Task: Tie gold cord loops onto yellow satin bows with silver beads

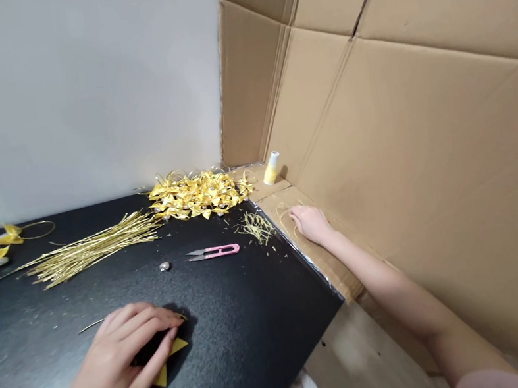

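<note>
Yellow piece under my left hand, thumb and bent fingers nearly together, grip I can't tell; right hand bunched at pale thread, hold unclear; pink snips ahead-right of left fingertips, gold wires beyond its knuckles

- Yellow piece, pointed ends showing (middle hidden), inward from the table's near edge.
- Thin pale strand, loosely curved, on cardboard along its right edge.
</note>
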Action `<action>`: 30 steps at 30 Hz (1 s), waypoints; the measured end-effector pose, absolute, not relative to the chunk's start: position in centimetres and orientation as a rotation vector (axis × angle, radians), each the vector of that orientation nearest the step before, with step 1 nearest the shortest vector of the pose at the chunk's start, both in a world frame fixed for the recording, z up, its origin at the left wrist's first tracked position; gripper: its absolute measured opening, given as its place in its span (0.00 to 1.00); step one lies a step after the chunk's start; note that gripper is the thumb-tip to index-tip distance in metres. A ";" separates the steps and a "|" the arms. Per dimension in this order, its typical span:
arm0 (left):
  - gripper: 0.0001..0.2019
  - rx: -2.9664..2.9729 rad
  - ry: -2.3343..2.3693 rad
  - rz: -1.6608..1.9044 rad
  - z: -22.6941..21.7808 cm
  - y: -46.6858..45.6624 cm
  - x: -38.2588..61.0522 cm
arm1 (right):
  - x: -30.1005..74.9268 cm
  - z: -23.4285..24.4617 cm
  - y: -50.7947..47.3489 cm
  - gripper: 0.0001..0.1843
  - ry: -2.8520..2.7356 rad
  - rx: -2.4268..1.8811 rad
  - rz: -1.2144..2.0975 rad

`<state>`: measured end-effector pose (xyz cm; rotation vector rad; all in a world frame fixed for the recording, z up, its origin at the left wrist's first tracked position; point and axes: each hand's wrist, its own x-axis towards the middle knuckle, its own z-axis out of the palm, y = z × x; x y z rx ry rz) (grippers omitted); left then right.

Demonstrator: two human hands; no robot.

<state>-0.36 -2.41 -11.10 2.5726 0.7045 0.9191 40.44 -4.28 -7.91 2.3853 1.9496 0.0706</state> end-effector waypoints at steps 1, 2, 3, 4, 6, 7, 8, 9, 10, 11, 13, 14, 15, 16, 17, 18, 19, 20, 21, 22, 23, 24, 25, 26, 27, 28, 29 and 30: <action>0.06 2.607 0.675 0.901 -11.1 -2.2 -0.5 | 40.5 -8.0 -4.3 0.17 1.956 2.395 0.063; 0.07 2.640 0.647 0.882 -11.0 -2.1 -0.5 | 40.5 -8.1 -4.3 0.17 1.962 2.407 0.055; 0.07 2.661 0.631 0.869 -11.0 -2.0 -0.6 | 40.5 -8.1 -4.3 0.18 1.970 2.421 0.047; 0.07 2.663 0.634 0.868 -11.0 -2.0 -0.6 | 40.5 -8.1 -4.4 0.18 1.978 2.439 0.040; 0.07 2.616 0.688 0.896 -10.9 -2.2 -0.4 | 40.5 -8.0 -4.5 0.14 1.997 2.479 0.030; 0.07 2.584 0.717 0.911 -10.8 -2.4 -0.3 | 40.5 -7.8 -4.7 0.13 2.011 2.499 0.026; 0.07 2.558 0.741 0.920 -10.8 -2.6 -0.2 | 40.5 -7.6 -4.8 0.12 2.028 2.518 0.022; 0.07 2.542 0.756 0.921 -10.7 -2.8 -0.1 | 40.5 -7.4 -5.0 0.13 2.047 2.536 0.018; 0.07 2.534 0.763 0.916 -10.7 -3.0 0.0 | 40.5 -7.3 -5.2 0.14 2.065 2.554 0.012; 0.07 2.531 0.766 0.910 -10.6 -3.1 0.1 | 40.6 -7.1 -5.3 0.16 2.081 2.572 0.003; 0.07 2.532 0.772 0.896 -10.5 -3.1 0.2 | 40.8 -6.9 -5.4 0.18 2.102 2.615 -0.025; 0.07 2.538 0.776 0.887 -10.4 -3.1 0.1 | 41.0 -6.8 -5.4 0.17 2.108 2.640 -0.046; 0.07 2.549 0.780 0.878 -10.4 -3.0 0.1 | 41.2 -6.8 -5.4 0.16 2.111 2.668 -0.073; 0.08 2.563 0.784 0.867 -10.3 -3.0 0.1 | 41.4 -6.8 -5.4 0.14 2.112 2.697 -0.108; 0.08 2.578 0.785 0.857 -10.3 -3.0 0.0 | 41.5 -6.8 -5.3 0.13 2.109 2.728 -0.150; 0.09 2.590 0.785 0.848 -10.3 -2.9 0.0 | 41.7 -6.7 -5.3 0.11 2.103 2.759 -0.201; 0.09 2.598 0.784 0.840 -10.3 -3.0 0.0 | 41.8 -6.7 -5.3 0.11 2.093 2.788 -0.261; 0.09 2.604 0.782 0.833 -10.3 -3.0 0.1 | 41.9 -6.6 -5.4 0.11 2.082 2.811 -0.329; 0.09 2.606 0.779 0.825 -10.4 -3.1 0.1 | 42.0 -6.4 -5.6 0.11 2.071 2.828 -0.404; 0.09 2.608 0.778 0.818 -10.4 -3.1 0.1 | 42.1 -6.2 -5.9 0.12 2.061 2.837 -0.482; 0.09 2.610 0.777 0.814 -10.3 -3.2 0.1 | 42.1 -6.0 -6.3 0.14 2.053 2.838 -0.563; 0.08 2.610 0.780 0.817 -10.2 -3.2 0.1 | 42.2 -5.7 -6.8 0.15 2.046 2.833 -0.642; 0.08 2.609 0.788 0.829 -10.0 -3.1 0.0 | 42.3 -5.3 -7.4 0.17 2.036 2.823 -0.712; 0.07 2.606 0.805 0.848 -9.6 -3.0 -0.2 | 42.3 -5.0 -8.2 0.18 2.025 2.801 -0.778; 0.07 2.601 0.837 0.881 -9.1 -2.8 -0.6 | 42.4 -4.6 -9.0 0.18 2.014 2.772 -0.834; 0.07 2.593 0.879 0.914 -8.4 -2.5 -1.0 | 42.5 -4.1 -9.9 0.18 2.008 2.732 -0.881; 0.08 2.581 0.940 0.954 -7.7 -2.2 -1.5 | 42.6 -3.7 -10.8 0.18 2.003 2.693 -0.908; 0.09 2.574 1.019 0.998 -7.0 -1.9 -2.1 | 42.7 -3.2 -11.7 0.18 1.995 2.650 -0.920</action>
